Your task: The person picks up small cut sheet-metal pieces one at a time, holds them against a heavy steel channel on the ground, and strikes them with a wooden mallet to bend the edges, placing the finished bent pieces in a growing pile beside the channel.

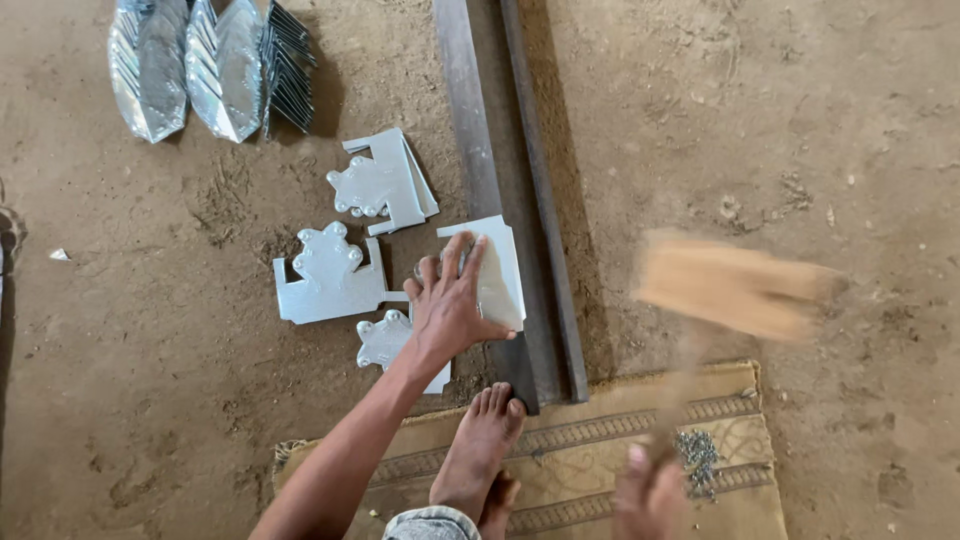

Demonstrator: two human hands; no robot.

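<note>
Stacks of leaf-shaped sheet pieces noted top left on dirt floor. Cut sheet shapes lie loose near centre. Sheet pressed flat on steel bar by left hand, fingers spread. Wooden mallet gripped by right hand, head blurred, raised right of bar. Step judged: hammering sheet against bar edge. Next blow calls for sheet pinned, fingers kept off strike line. Small fasteners heaped on mat; no containers seen.
</note>
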